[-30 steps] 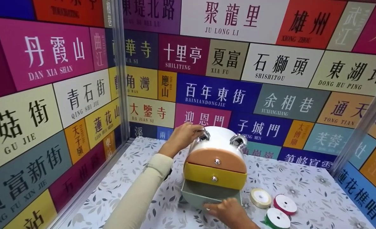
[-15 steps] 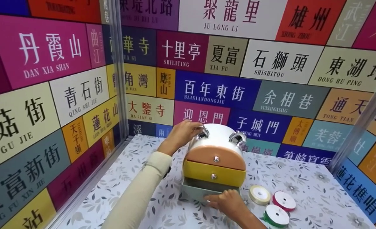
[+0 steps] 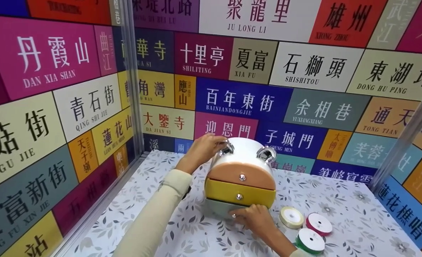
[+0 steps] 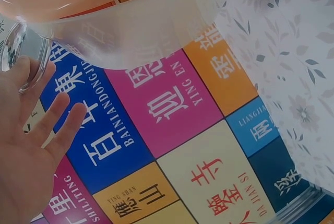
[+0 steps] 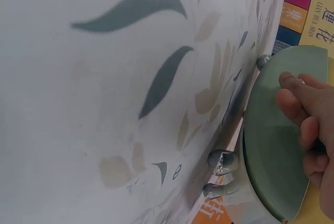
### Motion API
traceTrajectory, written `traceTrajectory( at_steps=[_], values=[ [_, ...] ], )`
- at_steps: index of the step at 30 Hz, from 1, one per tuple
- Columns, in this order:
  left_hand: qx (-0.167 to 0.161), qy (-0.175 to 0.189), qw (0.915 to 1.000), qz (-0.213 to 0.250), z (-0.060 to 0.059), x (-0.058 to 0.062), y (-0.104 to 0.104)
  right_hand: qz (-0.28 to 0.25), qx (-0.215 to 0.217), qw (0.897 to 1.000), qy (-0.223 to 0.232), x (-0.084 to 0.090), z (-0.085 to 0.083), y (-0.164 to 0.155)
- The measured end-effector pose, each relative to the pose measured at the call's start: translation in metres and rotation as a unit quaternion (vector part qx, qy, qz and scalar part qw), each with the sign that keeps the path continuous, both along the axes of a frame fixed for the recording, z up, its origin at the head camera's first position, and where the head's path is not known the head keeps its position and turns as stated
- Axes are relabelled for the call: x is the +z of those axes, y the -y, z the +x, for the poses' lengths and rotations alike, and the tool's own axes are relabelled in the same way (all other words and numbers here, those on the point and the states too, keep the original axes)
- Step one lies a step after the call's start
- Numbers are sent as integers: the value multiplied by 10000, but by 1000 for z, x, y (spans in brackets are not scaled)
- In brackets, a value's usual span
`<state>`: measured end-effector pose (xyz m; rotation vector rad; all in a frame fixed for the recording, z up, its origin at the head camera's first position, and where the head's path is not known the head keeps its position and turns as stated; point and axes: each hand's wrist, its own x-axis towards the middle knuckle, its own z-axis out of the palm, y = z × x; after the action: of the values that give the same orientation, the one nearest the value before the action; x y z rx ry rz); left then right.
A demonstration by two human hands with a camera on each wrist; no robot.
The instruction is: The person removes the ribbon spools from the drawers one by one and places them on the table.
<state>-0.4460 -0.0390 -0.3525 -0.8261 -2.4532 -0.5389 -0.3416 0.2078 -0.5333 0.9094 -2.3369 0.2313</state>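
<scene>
A round white drawer box (image 3: 245, 151) stands on the flower-patterned table (image 3: 339, 200). It has an orange top drawer (image 3: 241, 175), a yellow middle drawer (image 3: 239, 194) and a green bottom drawer (image 3: 218, 210). My left hand (image 3: 205, 148) rests on the box's upper left side beside a shiny ring handle (image 3: 228, 149). In the left wrist view that left hand (image 4: 31, 130) lies flat with fingers spread against the box (image 4: 141, 31). My right hand (image 3: 255, 219) presses its fingers (image 5: 308, 104) on the green drawer front (image 5: 271, 145), which sits almost flush under the yellow drawer.
Three ribbon spools lie right of the box: cream (image 3: 291, 217), red (image 3: 319, 224) and green (image 3: 310, 241). Walls covered in coloured name signs (image 3: 243, 100) close in the table at the back, left and right. A metal post (image 3: 130, 82) stands at the back left corner.
The green bottom drawer stood pulled out; my right hand has pushed it back in, nearly flush now. The left hand stays on the box.
</scene>
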Motion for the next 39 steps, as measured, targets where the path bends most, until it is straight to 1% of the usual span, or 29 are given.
traceTrajectory(
  at_steps=[3,8,10,15,17,24,31,34,37,39],
  values=[
    [-27,1,10000,16,1,-1,1,-129,6,9999,95,-3,-5,0],
    [-88,34,10000,22,2,-3,1,-236,-50,9985,491,-4,-10,-1],
    [-93,39,9999,45,2,-2,1,-257,-99,9981,559,-4,-11,-2],
    [-79,-19,9999,85,1,0,2,-293,-173,9988,355,-1,-18,-2],
    [-66,-48,9999,85,1,1,2,-269,-147,9989,343,-1,-20,-3],
    [-48,-9,9999,133,2,1,4,-269,98,9960,850,5,-25,-4],
    [13,111,9998,154,0,3,4,-341,218,9923,1173,11,-29,-4],
    [4,104,9998,151,0,2,5,-312,294,9925,1145,11,-30,-4],
    [-6,67,9999,140,0,1,5,-224,375,9950,901,9,-28,-4],
    [-6,37,9999,145,-1,0,6,-272,450,9957,759,9,-26,-4]
  ],
)
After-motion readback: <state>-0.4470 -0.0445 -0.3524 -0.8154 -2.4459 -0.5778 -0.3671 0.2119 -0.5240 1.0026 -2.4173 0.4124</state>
